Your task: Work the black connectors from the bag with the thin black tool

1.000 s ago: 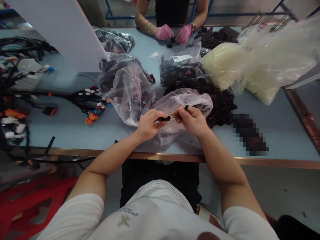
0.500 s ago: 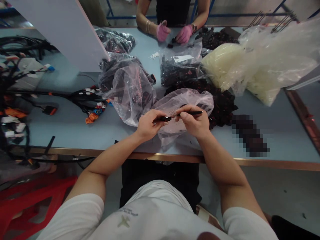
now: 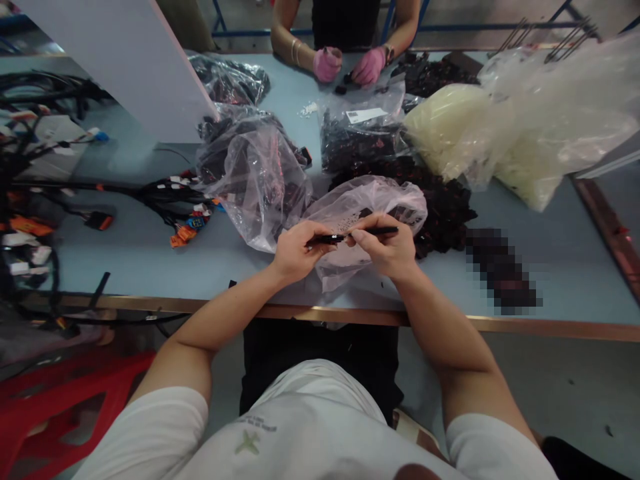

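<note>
My left hand is closed on a small black connector, pinched between thumb and fingers. My right hand grips a slim black pen-like tool; its tip meets or nearly meets the connector's right end, and I cannot tell whether a tiny part sits between. Both hands are over an open clear plastic bag with tiny pale pieces in it. Just behind and to the right spreads a pile of black connectors.
Bagged black parts lie left of centre, wire harnesses farther left. Bags of yellowish pieces fill the back right. Across the table, a co-worker's pink-gloved hands handle black parts. A white panel slants over the back left; a red stool stands below.
My right hand has shifted slightly left with the tool, closing in on the connector, and the tool lies more level. My left hand has barely moved.
</note>
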